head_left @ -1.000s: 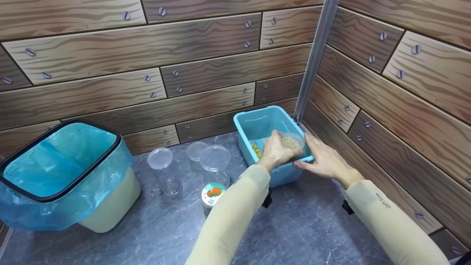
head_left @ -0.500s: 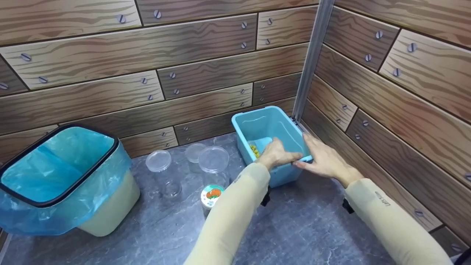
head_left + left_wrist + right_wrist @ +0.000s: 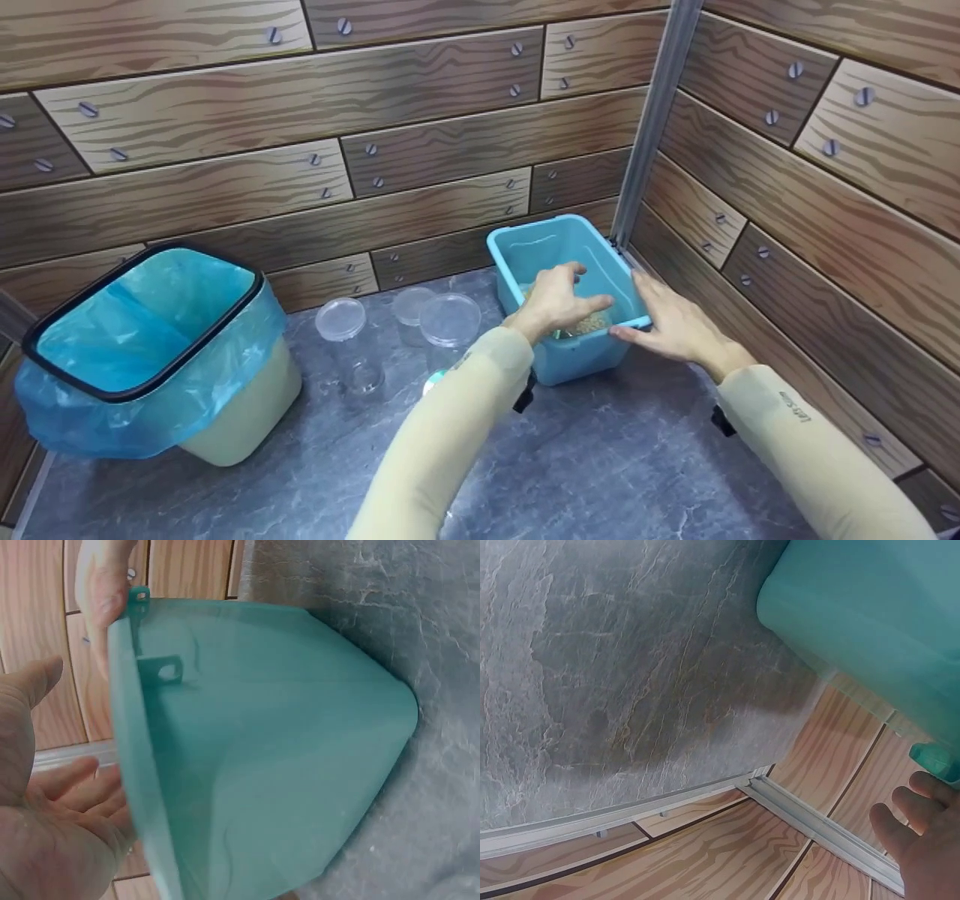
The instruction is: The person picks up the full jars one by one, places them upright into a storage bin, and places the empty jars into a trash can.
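Observation:
A light blue plastic bin (image 3: pixel 581 361) stands on the marbled table near the corner. Over its opening hovers my left hand (image 3: pixel 556 301), thumb and fingers spread apart, holding nothing. Below that hand, inside the bin, a clear container of pale, pea-like grains (image 3: pixel 592 324) shows in part. Something yellow behind the hand is mostly hidden. My right hand (image 3: pixel 675 324) rests on the bin's right front corner, fingers lying straight along the side rim and thumb at the front rim. In the left wrist view, the spread left hand (image 3: pixel 60 817) is beside the rim of the bin (image 3: pixel 277 742).
Left of the bin stand clear lidded jars (image 3: pixel 341 319), (image 3: pixel 450 321), with another jar (image 3: pixel 412 306) behind. My left sleeve covers most of a jar with a printed lid (image 3: pixel 433 381). Farther left is a cream bin lined with a blue bag (image 3: pixel 225 412). Wood-patterned walls (image 3: pixel 435 112) meet behind the blue bin.
My left hand let go of the container of pale grains, which now lies low in the blue bin, and has risen with fingers spread. The right hand stays at the rim.

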Tool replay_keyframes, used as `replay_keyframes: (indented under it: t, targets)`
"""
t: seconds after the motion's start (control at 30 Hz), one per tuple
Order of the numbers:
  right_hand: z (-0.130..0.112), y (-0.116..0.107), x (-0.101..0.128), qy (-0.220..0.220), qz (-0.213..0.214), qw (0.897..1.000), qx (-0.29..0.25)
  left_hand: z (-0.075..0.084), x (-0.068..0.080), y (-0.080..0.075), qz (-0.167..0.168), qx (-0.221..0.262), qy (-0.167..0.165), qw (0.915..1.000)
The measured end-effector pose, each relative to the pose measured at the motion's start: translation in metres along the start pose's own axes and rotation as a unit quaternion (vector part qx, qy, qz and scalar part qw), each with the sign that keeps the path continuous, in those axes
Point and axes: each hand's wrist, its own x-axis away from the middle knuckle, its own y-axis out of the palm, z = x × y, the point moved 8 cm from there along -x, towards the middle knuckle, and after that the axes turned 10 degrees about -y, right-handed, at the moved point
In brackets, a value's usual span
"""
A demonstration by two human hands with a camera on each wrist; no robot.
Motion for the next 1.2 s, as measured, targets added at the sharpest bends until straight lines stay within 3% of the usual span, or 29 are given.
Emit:
replay_keyframes:
  t: [0.23, 0.4, 0.57, 0.9, 1.2]
  targets:
    - [0.002, 0.001, -0.002, 0.000, -0.004, 1.000, 0.001, 0.011, 0.017, -0.014, 0.000, -0.061, 0.065, 0.9960]
    - [0.003, -0.001, -0.002, -0.002, -0.001, 1.000, 0.003, 0.016, 0.032, -0.021, 0.004, -0.118, 0.133, 0.9840]
    - [0.004, -0.002, -0.001, -0.002, 0.002, 1.000, 0.003, 0.008, 0.049, -0.030, 0.021, -0.150, 0.180, 0.9718]
    - [-0.001, -0.005, -0.001, -0.027, 0.009, 0.999, 0.031, -0.031, 0.086, -0.047, 0.037, -0.150, 0.200, 0.9676]
    - [-0.004, -0.004, -0.005, -0.032, -0.020, 0.997, 0.061, -0.074, 0.114, -0.057, 0.029, -0.117, 0.180, 0.9764]
